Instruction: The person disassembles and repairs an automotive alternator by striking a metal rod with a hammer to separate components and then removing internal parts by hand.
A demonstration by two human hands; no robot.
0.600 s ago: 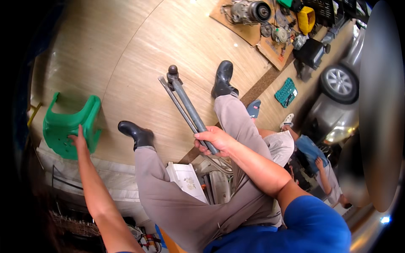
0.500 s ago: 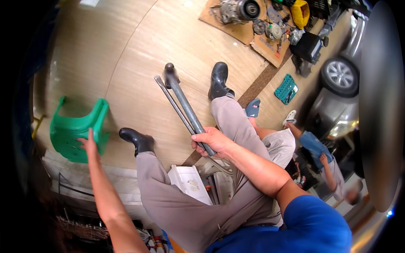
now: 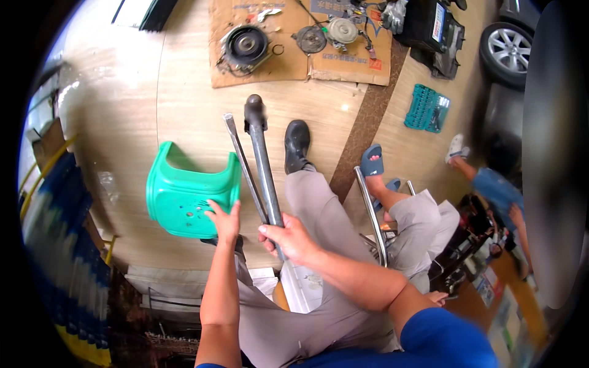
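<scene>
My right hand (image 3: 289,238) is wrapped round two metal tools, held side by side and pointing away from me. One is a hammer (image 3: 265,165) with a dark rounded head and a long grey handle. The other is a thin steel bar (image 3: 244,162) with a flattened, chisel-like tip. My left hand (image 3: 227,222) has its fingers spread at the near right edge of a green plastic stool (image 3: 178,193) on the floor. Its fingertips lie over the holed seat; whether they press on it I cannot tell.
Beyond my boot (image 3: 297,144) lies cardboard (image 3: 343,70) with a pulley-fronted machine part (image 3: 247,44) and loose parts. A teal tool case (image 3: 427,109) sits open at right, near a car wheel (image 3: 508,52). Another person's sandalled foot (image 3: 372,161) and a chrome-framed seat (image 3: 370,211) are beside my right leg.
The view has turned, so the stool and my left hand appear farther right, and the cardboard farther left. My right hand keeps hold of both tools. My left hand remains spread at the stool.
</scene>
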